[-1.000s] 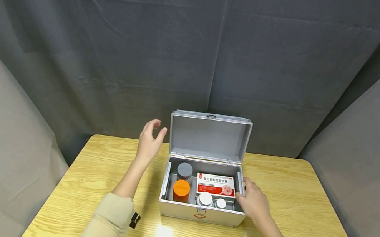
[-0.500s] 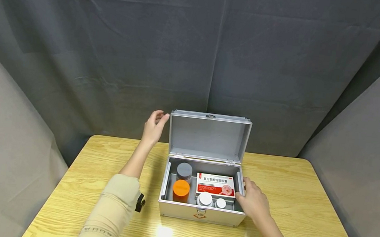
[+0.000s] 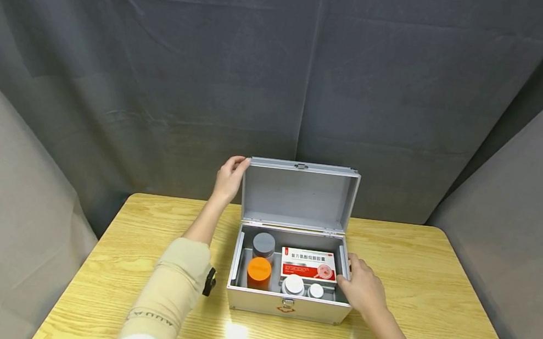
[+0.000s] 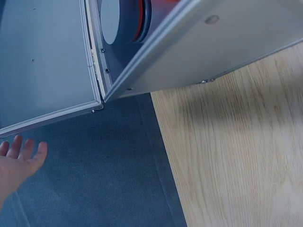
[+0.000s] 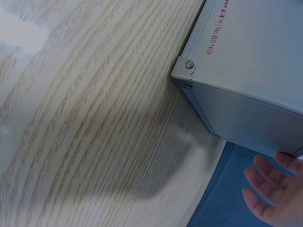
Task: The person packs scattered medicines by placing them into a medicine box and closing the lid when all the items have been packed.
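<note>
A silver medicine case [image 3: 257, 300] stands on the table with its lid [image 3: 298, 197] raised upright. My left hand [image 3: 230, 179] is at the lid's upper left corner, thumb tip against the rim. In the left wrist view, the fingers [image 4: 26, 149] of that hand are spread loosely beside the lid's edge. My right hand [image 3: 363, 287] holds the case's right rim, thumb over the top and fingers outside. Inside the case are a grey-capped jar [image 3: 264, 243], an orange-capped bottle [image 3: 259, 270], a red and white medicine box [image 3: 308, 264] and two white-capped bottles [image 3: 293, 284].
The wooden table [image 3: 153, 251] extends to both sides of the case. A dark grey curtain [image 3: 212, 75] hangs behind it, close to the raised lid. Pale cloth panels [image 3: 4, 207] flank the table. Light glares off the tabletop in front of the case.
My left hand has moved up and to the right, from beside the lid to its upper left corner. The right hand, the case and its contents have stayed in place.
</note>
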`<state>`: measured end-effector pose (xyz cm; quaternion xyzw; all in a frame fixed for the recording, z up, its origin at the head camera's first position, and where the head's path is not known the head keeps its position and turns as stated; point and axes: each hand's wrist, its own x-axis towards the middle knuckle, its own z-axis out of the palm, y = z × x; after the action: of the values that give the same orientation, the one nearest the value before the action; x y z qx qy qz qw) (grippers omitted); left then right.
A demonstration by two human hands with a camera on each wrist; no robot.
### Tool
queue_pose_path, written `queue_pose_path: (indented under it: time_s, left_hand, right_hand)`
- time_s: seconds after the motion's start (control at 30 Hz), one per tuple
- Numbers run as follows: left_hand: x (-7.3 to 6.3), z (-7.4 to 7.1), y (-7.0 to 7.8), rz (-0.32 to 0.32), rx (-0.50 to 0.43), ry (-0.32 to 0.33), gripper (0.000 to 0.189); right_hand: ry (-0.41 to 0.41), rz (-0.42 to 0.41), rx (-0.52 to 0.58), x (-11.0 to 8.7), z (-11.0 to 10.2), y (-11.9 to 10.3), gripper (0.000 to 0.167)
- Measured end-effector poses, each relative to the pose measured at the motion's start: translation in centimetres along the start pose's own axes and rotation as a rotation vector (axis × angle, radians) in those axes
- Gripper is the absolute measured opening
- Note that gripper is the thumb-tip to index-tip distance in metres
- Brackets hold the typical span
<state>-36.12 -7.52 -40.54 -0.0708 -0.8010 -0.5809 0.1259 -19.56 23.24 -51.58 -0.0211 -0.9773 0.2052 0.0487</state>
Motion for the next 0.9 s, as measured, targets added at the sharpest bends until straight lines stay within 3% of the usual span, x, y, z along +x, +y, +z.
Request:
queue_pose_path:
  time_s: [0.43,0.9]
  left_hand:
    - [0.4,1.0,-0.4,-0.071,-0.050,-0.008,0.048]
    - [0.3,1.1,-0.7,-0.056,-0.030,-0.006,0.045]
  right_hand:
    - [-0.005,0.009,0.007,0.0,0.1,0.0,0.059]
    - [-0.008,0.016,0.008,0.1,0.1,-0.2,0.060]
